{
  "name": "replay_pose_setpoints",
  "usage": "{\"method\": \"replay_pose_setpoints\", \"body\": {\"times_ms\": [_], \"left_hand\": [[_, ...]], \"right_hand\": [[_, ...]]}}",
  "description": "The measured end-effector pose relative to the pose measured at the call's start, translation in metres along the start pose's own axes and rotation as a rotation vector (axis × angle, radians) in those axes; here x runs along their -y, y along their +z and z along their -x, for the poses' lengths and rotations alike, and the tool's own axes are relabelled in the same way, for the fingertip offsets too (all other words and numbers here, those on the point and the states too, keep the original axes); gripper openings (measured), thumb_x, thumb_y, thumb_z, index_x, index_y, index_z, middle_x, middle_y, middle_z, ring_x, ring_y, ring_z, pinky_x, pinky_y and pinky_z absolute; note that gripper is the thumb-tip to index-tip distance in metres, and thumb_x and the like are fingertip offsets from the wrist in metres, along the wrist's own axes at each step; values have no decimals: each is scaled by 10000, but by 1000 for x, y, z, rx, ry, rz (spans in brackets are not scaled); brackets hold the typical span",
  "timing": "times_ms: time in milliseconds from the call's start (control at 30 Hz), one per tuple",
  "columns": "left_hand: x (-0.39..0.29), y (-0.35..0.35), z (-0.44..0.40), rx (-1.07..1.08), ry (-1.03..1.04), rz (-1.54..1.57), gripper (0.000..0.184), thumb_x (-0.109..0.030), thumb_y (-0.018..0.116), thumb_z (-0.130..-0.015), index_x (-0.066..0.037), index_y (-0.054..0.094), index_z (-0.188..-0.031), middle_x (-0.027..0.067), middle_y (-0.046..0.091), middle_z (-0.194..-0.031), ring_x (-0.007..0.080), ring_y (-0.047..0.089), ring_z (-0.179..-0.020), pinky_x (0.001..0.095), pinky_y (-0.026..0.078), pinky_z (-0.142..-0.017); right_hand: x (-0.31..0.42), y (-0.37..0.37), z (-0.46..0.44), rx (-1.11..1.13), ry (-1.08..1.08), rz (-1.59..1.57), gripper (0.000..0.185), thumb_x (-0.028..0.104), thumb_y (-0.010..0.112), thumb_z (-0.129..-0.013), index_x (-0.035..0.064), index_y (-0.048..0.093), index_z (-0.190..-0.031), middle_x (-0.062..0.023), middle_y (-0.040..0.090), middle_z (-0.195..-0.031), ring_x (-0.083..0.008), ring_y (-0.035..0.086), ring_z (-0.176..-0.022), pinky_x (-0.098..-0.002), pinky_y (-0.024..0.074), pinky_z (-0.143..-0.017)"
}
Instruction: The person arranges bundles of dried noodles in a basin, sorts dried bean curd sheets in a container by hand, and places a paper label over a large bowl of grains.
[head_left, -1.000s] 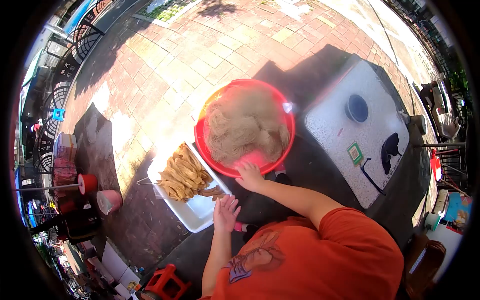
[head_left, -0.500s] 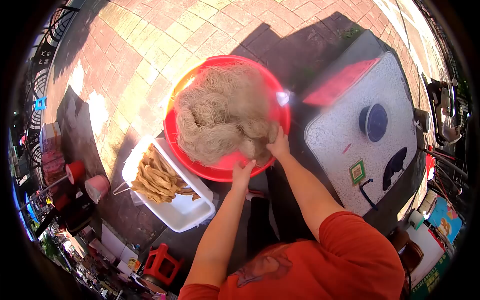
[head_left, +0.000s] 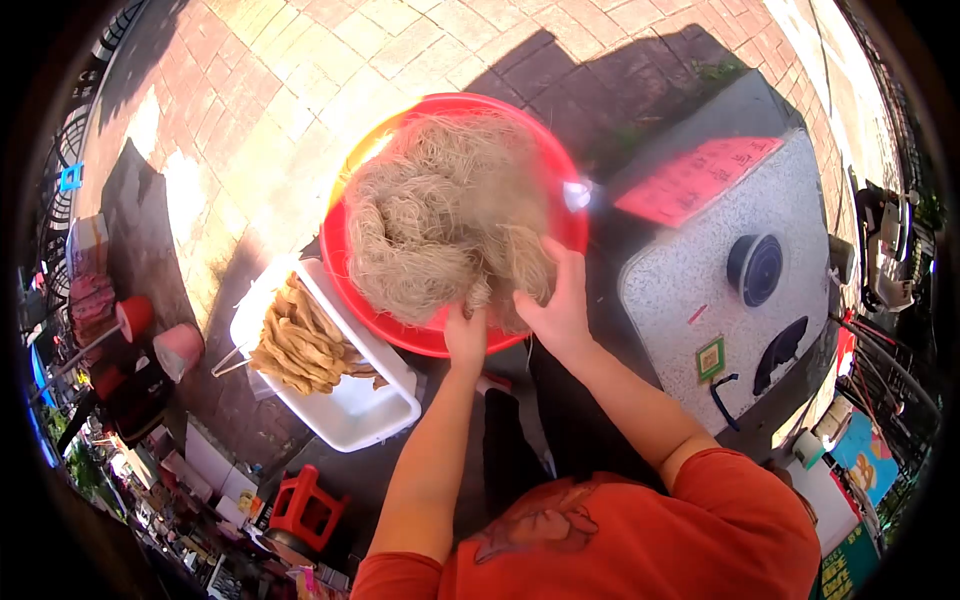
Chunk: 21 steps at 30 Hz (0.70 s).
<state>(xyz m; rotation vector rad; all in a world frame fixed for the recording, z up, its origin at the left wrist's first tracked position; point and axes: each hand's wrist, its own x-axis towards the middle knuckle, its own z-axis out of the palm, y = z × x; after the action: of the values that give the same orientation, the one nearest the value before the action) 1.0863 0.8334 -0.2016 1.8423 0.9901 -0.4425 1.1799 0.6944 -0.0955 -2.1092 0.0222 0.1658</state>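
Note:
A big red basin (head_left: 570, 175) holds a tangled heap of thin beige dry vermicelli (head_left: 425, 205). At the basin's near edge, my left hand (head_left: 466, 338) is closed on strands at the bottom of the heap, its fingertips partly hidden. My right hand (head_left: 562, 318) grips a loose bundle of vermicelli at the near right side, thumb on one side and fingers on the other. Left of the basin, a white plastic tub (head_left: 385, 412) contains long golden-brown fried dough sticks (head_left: 300, 340), with tongs (head_left: 232, 362) at its left edge.
To the right stands a speckled table (head_left: 665, 300) bearing a dark blue-lidded round container (head_left: 757, 270), a pink written sign (head_left: 700, 180), a green-framed code card (head_left: 711, 358) and a dark cloth (head_left: 780, 355). A red stool (head_left: 303, 515) is at lower left.
My right hand has shifted slightly and turned, and now has a bundle of strands gathered toward it. My left hand has pushed further into the heap. The view has shifted slightly.

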Motion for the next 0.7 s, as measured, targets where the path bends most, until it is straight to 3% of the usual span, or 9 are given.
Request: {"method": "replay_pose_setpoints", "body": {"times_ms": [100, 200, 300, 400, 433, 533, 600, 667, 700], "left_hand": [[-9, -13, 19, -77, 81, -8, 392, -187, 578, -787, 26, 568, -1116, 228, 615, -1030, 379, 583, -974, 401, 441, -860], [-18, -25, 27, -133, 243, -53, 376, -166, 569, -794, 45, 565, -1105, 235, 609, -987, 359, 590, -924, 387, 445, -841], [-7, -29, 23, -101, 178, 43, 344, -116, 566, -796, 48, 566, -1098, 181, 616, -926, 262, 592, -831, 331, 456, -784], [2, -28, 15, -98, 57, 344, 302, -68, 568, -796, 44, 571, -1077, 113, 607, -899, 160, 557, -790, 275, 450, -732], [9, -27, 10, -47, 94, 348, 261, -41, 495, -864, 35, 534, -1111, 70, 594, -915, 134, 592, -776, 238, 475, -704], [24, -18, -2, -8, 94, 363, 249, -55, 505, -875, 35, 522, -1106, 73, 587, -925, 134, 595, -787, 241, 480, -704], [18, -12, -5, -2, 57, 471, 250, -52, 522, -875, 27, 513, -1112, 76, 584, -942, 137, 597, -800, 246, 485, -705], [13, -7, -8, 7, 21, 559, 257, -39, 542, -868, 20, 505, -1116, 78, 580, -958, 142, 600, -812, 253, 491, -705], [10, -4, -9, 13, 6, 596, 265, -27, 552, -860, 17, 502, -1117, 80, 579, -966, 146, 601, -817, 257, 494, -705]], "right_hand": [[22, 37, -33, 11, -131, 113, 655, 145, 716, -639, 99, 457, -1238, -130, 457, -1083, -311, 431, -1043, -430, 343, -901], [-6, 84, -63, 199, -356, 335, 575, 187, 706, -686, 124, 492, -1217, -108, 479, -1123, -300, 439, -1065, -436, 329, -909], [-15, 94, -78, 238, -314, 245, 514, 215, 685, -732, 116, 510, -1205, -94, 499, -1145, -290, 448, -1077, -447, 315, -925], [-23, 63, -70, 19, -188, -6, 470, 205, 675, -742, 101, 527, -1176, -108, 515, -1122, -285, 458, -1079, -430, 337, -924], [-42, 54, -62, -34, -103, -23, 453, 197, 672, -744, 84, 530, -1159, -121, 519, -1126, -287, 468, -1080, -417, 353, -921], [-105, 41, -18, -108, 251, 107, 468, 219, 698, -727, 24, 529, -1118, -163, 531, -1142, -309, 495, -1086, -401, 399, -901], [-128, 43, 10, 186, 380, -42, 596, 277, 739, -695, 2, 495, -1164, -199, 523, -1166, -336, 498, -1098, -427, 405, -908], [-139, 66, 47, 251, 382, 145, 907, 320, 771, -654, 24, 282, -1357, -246, 496, -1192, -385, 500, -1103, -428, 426, -906], [-139, 74, 52, 229, 406, 129, 908, 289, 754, -660, 32, 254, -1372, -247, 508, -1176, -385, 507, -1099, -426, 431, -897]]}}
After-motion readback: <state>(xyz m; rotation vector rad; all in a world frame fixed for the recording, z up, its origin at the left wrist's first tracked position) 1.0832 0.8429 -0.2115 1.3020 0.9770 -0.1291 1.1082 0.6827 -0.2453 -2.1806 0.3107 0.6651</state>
